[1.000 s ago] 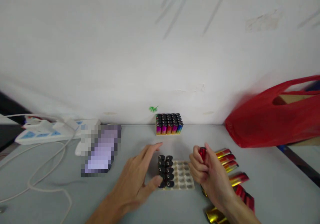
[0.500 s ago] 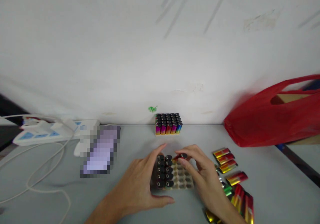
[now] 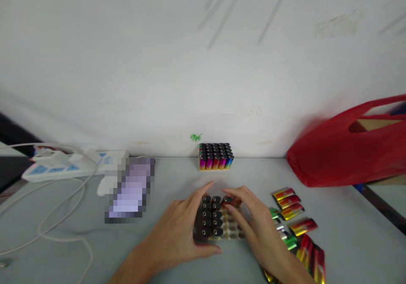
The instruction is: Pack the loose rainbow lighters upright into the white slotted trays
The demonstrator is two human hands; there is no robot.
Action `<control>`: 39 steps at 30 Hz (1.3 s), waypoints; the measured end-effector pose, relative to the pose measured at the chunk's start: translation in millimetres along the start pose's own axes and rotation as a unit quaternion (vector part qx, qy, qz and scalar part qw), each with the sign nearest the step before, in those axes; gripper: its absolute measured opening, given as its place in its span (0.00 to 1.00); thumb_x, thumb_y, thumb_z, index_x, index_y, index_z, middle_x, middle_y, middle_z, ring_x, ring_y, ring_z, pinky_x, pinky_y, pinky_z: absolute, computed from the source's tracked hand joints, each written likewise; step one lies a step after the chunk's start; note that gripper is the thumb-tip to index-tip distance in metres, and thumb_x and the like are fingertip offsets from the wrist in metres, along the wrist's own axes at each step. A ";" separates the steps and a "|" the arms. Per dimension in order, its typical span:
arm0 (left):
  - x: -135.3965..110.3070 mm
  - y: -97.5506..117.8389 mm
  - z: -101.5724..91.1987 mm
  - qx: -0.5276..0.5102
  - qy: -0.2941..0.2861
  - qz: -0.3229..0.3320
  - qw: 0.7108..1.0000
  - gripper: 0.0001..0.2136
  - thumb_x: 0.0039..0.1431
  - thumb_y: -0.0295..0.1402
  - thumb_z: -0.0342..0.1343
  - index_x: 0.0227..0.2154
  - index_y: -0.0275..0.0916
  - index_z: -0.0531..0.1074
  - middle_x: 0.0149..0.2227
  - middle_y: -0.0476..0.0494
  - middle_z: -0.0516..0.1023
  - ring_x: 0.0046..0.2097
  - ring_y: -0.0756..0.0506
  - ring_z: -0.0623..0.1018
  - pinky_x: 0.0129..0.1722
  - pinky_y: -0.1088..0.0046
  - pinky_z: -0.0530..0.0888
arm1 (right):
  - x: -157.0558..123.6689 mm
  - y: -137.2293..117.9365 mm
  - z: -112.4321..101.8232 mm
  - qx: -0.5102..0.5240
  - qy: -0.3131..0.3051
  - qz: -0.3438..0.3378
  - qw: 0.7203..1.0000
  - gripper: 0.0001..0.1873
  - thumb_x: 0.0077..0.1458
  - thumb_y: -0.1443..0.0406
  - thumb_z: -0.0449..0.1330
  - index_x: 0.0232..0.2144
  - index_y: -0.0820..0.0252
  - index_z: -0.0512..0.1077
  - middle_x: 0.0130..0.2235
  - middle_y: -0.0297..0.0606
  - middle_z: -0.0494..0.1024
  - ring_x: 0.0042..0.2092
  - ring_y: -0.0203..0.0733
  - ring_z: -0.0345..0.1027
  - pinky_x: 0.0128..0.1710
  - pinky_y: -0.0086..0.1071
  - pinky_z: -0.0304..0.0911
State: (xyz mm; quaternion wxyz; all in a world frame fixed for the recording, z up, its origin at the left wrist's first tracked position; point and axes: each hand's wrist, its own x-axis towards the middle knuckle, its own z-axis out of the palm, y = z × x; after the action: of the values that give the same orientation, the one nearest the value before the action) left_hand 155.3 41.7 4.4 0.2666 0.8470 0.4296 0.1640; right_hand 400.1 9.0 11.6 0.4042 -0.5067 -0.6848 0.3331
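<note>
A pale tray [image 3: 233, 236] with rows of round-ended slots lies on the table before me. Two columns of black-topped lighters [image 3: 211, 214] stand upright in its left part. My left hand [image 3: 173, 229] curves round the tray's left side, thumb along the near edge and fingers at the far edge. Between the thumb and fingers of my right hand [image 3: 258, 222] is a red lighter [image 3: 227, 200] with a black top, at the far end of the third column. I cannot tell how deep it sits. Loose red-and-gold lighters [image 3: 303, 226] lie right of this hand, with some green and silver ones [image 3: 289, 241].
A full block of colourful lighters [image 3: 216, 157] stands against the wall. Left are a blurred-out phone [image 3: 131, 191], a white power strip [image 3: 60, 167] and loose white cables [image 3: 85, 241]. A red bag [image 3: 336, 157] stands at the right.
My right hand has brought the lighter left, from a tilted pose to over the third column, beside the filled ones. My left hand keeps its place at the tray. The view has shifted slightly.
</note>
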 end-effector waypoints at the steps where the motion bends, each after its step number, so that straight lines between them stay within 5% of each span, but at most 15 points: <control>1: -0.2 -0.1 0.2 0.001 -0.002 0.000 1.000 0.65 0.47 0.49 0.82 0.80 0.53 0.44 0.67 0.34 0.79 0.63 0.28 0.83 0.61 0.51 0.80 | -0.3 -0.4 -0.5 -0.005 -0.001 0.004 1.000 0.14 0.77 0.59 0.60 0.61 0.47 0.76 0.49 0.39 0.81 0.50 0.48 0.76 0.53 0.39 0.70; 6: -1.1 -1.3 2.6 0.012 -0.001 0.004 1.000 0.64 0.48 0.46 0.81 0.80 0.55 0.42 0.68 0.36 0.78 0.63 0.29 0.83 0.60 0.51 0.80 | 0.5 -4.6 -4.9 -0.018 0.006 0.016 1.000 0.15 0.76 0.55 0.60 0.59 0.48 0.77 0.52 0.42 0.82 0.54 0.52 0.75 0.55 0.42 0.68; 10: 0.5 -1.3 3.5 0.024 -0.001 0.001 1.000 0.61 0.51 0.42 0.79 0.79 0.54 0.42 0.68 0.37 0.79 0.63 0.29 0.83 0.60 0.52 0.80 | 2.2 4.3 -9.0 -0.144 0.113 0.013 0.983 0.14 0.77 0.56 0.55 0.53 0.53 0.77 0.53 0.46 0.81 0.56 0.57 0.73 0.58 0.49 0.65; 14: 1.2 0.1 1.7 0.021 -0.008 0.000 1.000 0.60 0.53 0.40 0.78 0.79 0.53 0.41 0.67 0.37 0.79 0.61 0.31 0.84 0.59 0.53 0.80 | 2.7 18.0 -15.4 -0.433 0.214 0.081 0.872 0.20 0.73 0.58 0.55 0.58 0.62 0.75 0.58 0.60 0.77 0.57 0.72 0.69 0.57 0.63 0.59; 17: 1.0 1.4 0.4 0.019 -0.006 -0.002 1.000 0.60 0.54 0.41 0.78 0.79 0.53 0.41 0.67 0.38 0.79 0.61 0.31 0.84 0.59 0.54 0.80 | 1.2 24.0 -21.7 -0.567 0.194 0.139 0.789 0.22 0.71 0.61 0.56 0.60 0.69 0.73 0.57 0.68 0.77 0.53 0.74 0.73 0.55 0.62 0.60; 21: 1.7 2.6 -0.4 0.018 -0.009 -0.011 1.000 0.60 0.53 0.41 0.78 0.79 0.51 0.44 0.67 0.37 0.79 0.61 0.30 0.84 0.59 0.53 0.79 | -1.9 29.2 -27.4 -0.624 0.147 0.161 0.751 0.16 0.70 0.64 0.56 0.54 0.67 0.74 0.46 0.61 0.81 0.46 0.69 0.77 0.51 0.57 0.62; 25: 2.0 3.1 -0.8 0.011 -0.020 -0.021 1.000 0.59 0.54 0.40 0.78 0.79 0.52 0.42 0.68 0.37 0.78 0.62 0.30 0.83 0.61 0.53 0.78 | -3.1 38.1 -25.3 -0.614 0.127 0.130 0.768 0.14 0.70 0.66 0.55 0.53 0.66 0.73 0.47 0.61 0.81 0.50 0.71 0.77 0.50 0.55 0.66; 31: 1.8 4.7 -2.2 0.007 -0.037 -0.031 0.999 0.58 0.56 0.40 0.76 0.79 0.54 0.40 0.69 0.39 0.76 0.64 0.31 0.82 0.62 0.53 0.77 | 0.3 52.8 -22.3 -0.488 0.105 0.041 0.866 0.23 0.69 0.76 0.48 0.61 0.64 0.69 0.59 0.58 0.78 0.62 0.62 0.73 0.60 0.51 0.69; 39: 1.5 4.1 -2.9 0.016 -0.049 -0.031 0.998 0.65 0.51 0.45 0.81 0.79 0.55 0.38 0.71 0.37 0.74 0.65 0.29 0.80 0.62 0.51 0.76 | 6.2 49.9 -24.1 -0.376 0.098 0.025 0.921 0.19 0.71 0.73 0.51 0.55 0.57 0.75 0.52 0.50 0.80 0.55 0.58 0.76 0.56 0.50 0.74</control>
State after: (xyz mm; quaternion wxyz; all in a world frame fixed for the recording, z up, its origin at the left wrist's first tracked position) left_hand 157.4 41.9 9.2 0.2785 0.8446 0.4446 0.1073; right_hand 441.8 29.3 -19.4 0.2410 -0.6684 -0.7036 0.0098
